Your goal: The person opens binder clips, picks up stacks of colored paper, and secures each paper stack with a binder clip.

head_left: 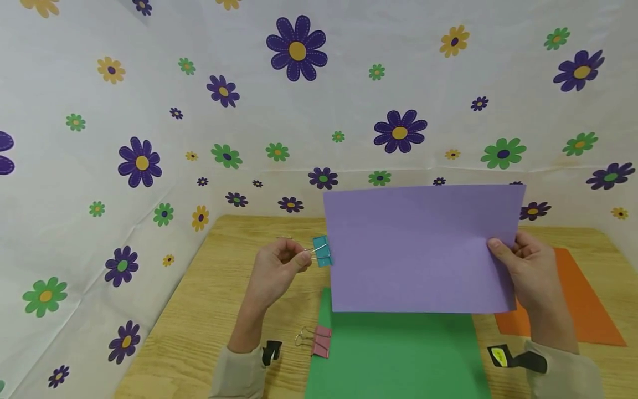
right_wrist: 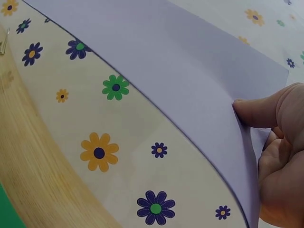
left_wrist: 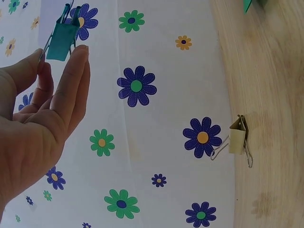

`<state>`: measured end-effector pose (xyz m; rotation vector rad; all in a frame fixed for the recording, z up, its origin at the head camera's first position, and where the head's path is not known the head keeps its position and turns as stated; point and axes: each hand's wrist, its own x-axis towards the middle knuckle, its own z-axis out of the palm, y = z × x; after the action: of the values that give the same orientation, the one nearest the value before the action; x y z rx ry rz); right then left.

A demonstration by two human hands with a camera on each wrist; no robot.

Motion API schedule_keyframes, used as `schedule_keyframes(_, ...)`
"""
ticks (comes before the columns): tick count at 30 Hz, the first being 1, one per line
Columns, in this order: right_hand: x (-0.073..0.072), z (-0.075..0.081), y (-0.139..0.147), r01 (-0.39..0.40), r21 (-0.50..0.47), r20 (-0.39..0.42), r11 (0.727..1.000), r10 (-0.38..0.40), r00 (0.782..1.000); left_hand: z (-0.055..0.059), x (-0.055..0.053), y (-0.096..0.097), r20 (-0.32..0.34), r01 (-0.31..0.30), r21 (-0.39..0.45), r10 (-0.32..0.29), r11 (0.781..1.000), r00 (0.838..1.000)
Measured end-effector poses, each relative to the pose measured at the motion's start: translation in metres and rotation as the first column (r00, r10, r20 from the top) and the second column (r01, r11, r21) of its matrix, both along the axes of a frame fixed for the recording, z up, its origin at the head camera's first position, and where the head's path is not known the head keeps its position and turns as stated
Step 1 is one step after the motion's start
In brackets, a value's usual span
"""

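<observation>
My left hand pinches the wire handles of a teal binder clip, which meets the left edge of a purple sheet of paper. In the left wrist view the thumb and fingers press the handles from both sides of the clip. Whether its mouth is around the paper edge, I cannot tell. At the other end of the sheet, my right hand grips the right edge, thumb on the near face and fingers behind. The raised sheet bends slightly by that thumb in the right wrist view.
Below the purple sheet, a green sheet lies on the wooden table, with a pink binder clip at its left edge. An orange sheet lies at right. A gold binder clip stands near the flower-patterned backdrop.
</observation>
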<state>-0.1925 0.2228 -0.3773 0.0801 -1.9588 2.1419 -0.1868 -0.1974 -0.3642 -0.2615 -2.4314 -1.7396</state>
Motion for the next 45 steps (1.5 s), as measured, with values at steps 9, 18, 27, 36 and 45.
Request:
schedule_keyframes(9,-0.0002,-0.0005,-0.0022,-0.029,-0.024,-0.017,0.999,0.029,0.999,-0.0013,0.0002,0.0003,-0.014,0.023,-0.003,-0.023,1.0,1.0)
schedule_keyframes(18,-0.0005,-0.0019,-0.0053,-0.069,0.004,-0.03,0.998,0.069,0.997,0.0009,0.0018,0.0017,-0.041,0.075,-0.022,-0.076,0.997,0.996)
schedule_keyframes(27,0.0005,-0.0022,-0.0042,-0.088,-0.011,-0.049,0.996,0.087,0.995,0.0014,0.0026,-0.0009,-0.058,0.117,-0.082,-0.122,0.99,0.991)
schedule_keyframes(36,0.0007,-0.003,-0.0033,-0.109,-0.02,-0.053,0.994,0.108,0.993,0.0023,0.0035,-0.002,-0.051,0.123,-0.095,-0.128,0.988,0.99)
schedule_keyframes(45,0.0013,-0.0024,-0.0034,-0.122,-0.011,-0.07,0.992,0.121,0.99,0.0047,0.0037,-0.0021,-0.011,0.134,-0.089,-0.135,0.987,0.991)
